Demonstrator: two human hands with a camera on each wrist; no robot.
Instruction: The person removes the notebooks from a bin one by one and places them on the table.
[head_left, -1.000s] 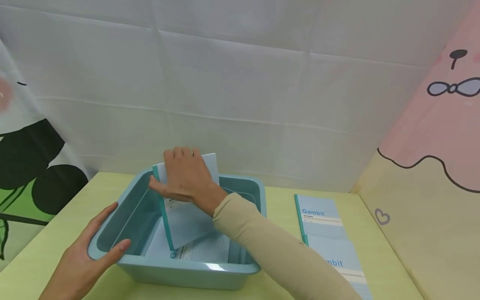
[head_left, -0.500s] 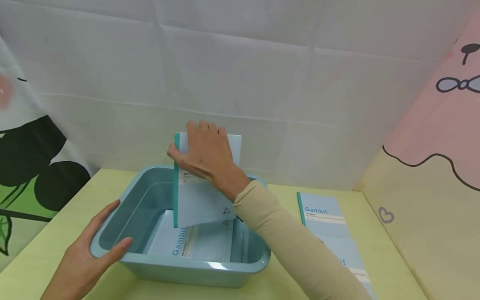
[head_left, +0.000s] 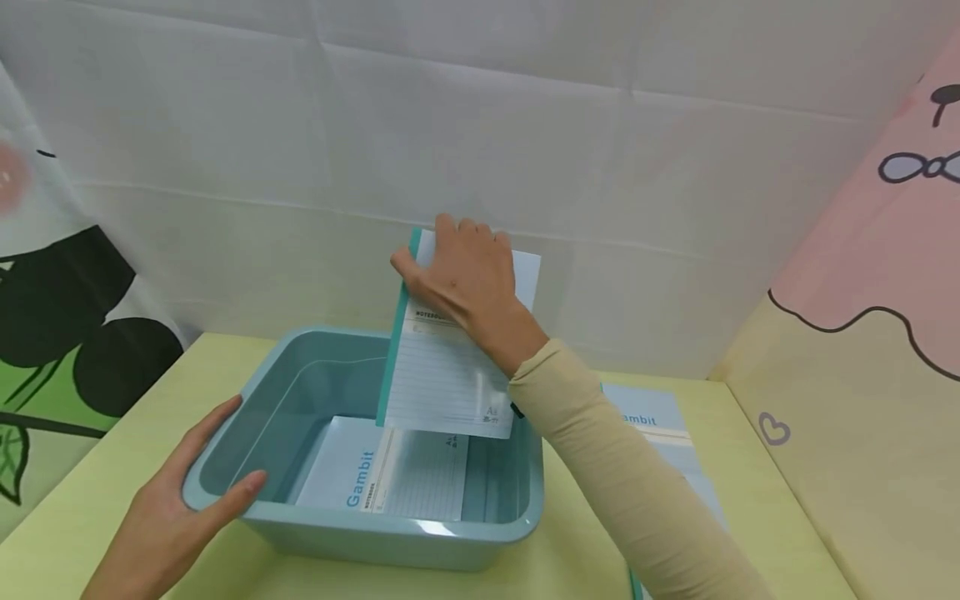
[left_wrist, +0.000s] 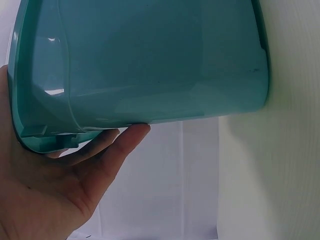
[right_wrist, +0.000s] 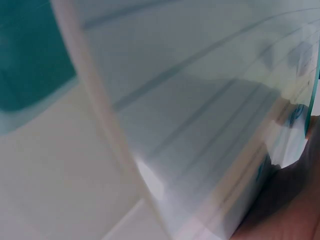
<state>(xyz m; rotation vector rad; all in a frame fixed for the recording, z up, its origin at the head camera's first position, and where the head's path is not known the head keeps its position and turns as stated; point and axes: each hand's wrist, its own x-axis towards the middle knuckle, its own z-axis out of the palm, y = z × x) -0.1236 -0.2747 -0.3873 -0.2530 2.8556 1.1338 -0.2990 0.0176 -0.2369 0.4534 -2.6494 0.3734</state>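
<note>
My right hand (head_left: 472, 279) grips a pale blue notebook (head_left: 450, 375) with a teal spine by its upper part. The thumb lies over the spine edge, and the fingers pass over the top. It hangs tilted above the right part of a blue-green plastic basin (head_left: 360, 529). In the right wrist view the notebook's lined cover (right_wrist: 200, 110) fills most of the picture. Another notebook, marked Gambit (head_left: 416, 475), lies on the basin floor. My left hand (head_left: 161, 500) holds the basin's near left corner; in the left wrist view its fingers (left_wrist: 122, 150) touch the outer wall beneath the rim.
More notebooks (head_left: 648, 408) lie on the yellow table (head_left: 566, 517) to the right, partly hidden by my right sleeve (head_left: 630, 467). A white cloth wall (head_left: 480, 150) stands close behind the basin. A printed side panel (head_left: 862, 400) borders the table at right.
My right hand has raised the notebook up and to the right, out of the basin. More of the notebook lying inside shows. The left hand stays at the basin's corner.
</note>
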